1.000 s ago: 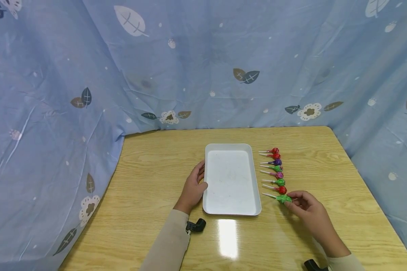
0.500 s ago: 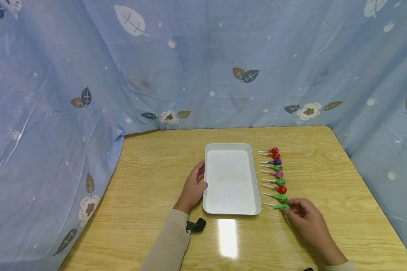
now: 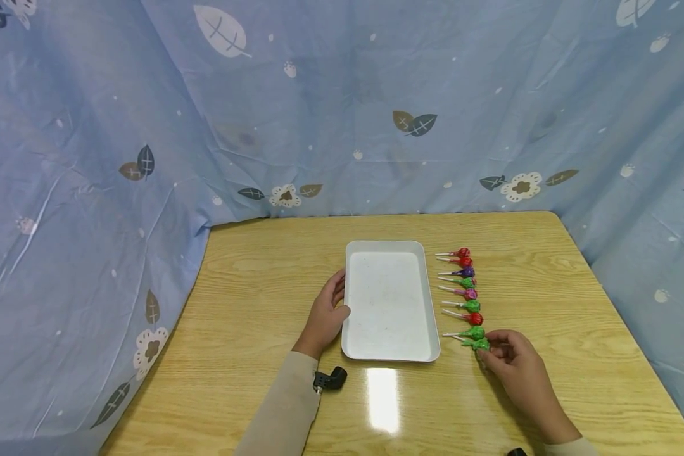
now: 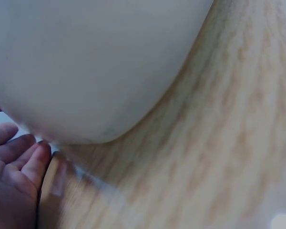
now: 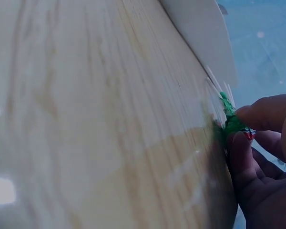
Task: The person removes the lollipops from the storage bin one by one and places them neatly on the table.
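A white rectangular tray point(image 3: 391, 304) lies on the wooden table. My left hand point(image 3: 323, 316) holds its left side, thumb over the rim and the other fingers along the outer wall. In the right wrist view, the thumb and index finger of my right hand point(image 5: 267, 143) pinch a green-wrapped lollipop point(image 5: 233, 125). In the head view my right hand point(image 3: 515, 367) is right of the tray, with that lollipop point(image 3: 481, 344) at its fingertips. Just beyond it lies another green lollipop point(image 3: 476, 333), their sticks crossing or nearly so.
Beyond these, several lollipops form a column along the tray's right side, sticks pointing left, among them a red one point(image 3: 475, 318), a pink one point(image 3: 470, 294) and a purple one point(image 3: 467, 272). A blue patterned curtain point(image 3: 342, 107) hangs behind and beside the table point(image 3: 262, 285).
My right hand left one green lollipop in the column and appeared with another, nearer one. Since then that lollipop's stick has swung toward its neighbour. My left hand and the tray stay put.
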Tool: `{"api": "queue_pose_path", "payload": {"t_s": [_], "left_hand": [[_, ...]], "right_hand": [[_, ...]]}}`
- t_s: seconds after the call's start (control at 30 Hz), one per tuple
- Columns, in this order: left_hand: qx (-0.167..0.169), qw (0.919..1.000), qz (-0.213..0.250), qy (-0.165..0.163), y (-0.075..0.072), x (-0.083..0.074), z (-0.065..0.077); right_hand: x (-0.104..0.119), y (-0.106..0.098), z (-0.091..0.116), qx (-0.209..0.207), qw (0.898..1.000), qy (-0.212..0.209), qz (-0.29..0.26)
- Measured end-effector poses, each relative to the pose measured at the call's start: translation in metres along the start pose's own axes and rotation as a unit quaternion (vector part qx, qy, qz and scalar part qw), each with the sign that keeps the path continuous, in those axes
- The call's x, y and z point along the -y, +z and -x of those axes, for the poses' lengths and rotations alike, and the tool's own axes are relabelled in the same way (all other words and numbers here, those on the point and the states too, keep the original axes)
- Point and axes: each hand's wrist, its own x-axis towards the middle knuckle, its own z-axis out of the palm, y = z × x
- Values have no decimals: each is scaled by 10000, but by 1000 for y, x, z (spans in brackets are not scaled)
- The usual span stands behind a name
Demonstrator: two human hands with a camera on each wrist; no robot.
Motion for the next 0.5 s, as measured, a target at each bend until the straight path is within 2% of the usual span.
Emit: {"api": "queue_pose_path", "payload": {"t_s": [0.13, 0.23, 0.5], "left_hand": [[-8, 10000, -29, -68, 1, 0, 2], [-13, 9999, 1, -111, 3, -1, 4], [-124, 9997, -81, -193, 8, 0, 3]], "right_hand": [[3, -4, 0, 34, 9999, 113, 9], [5, -11, -1, -97, 9999, 79, 13], [19, -27, -27, -437, 9983, -375, -100]]}}
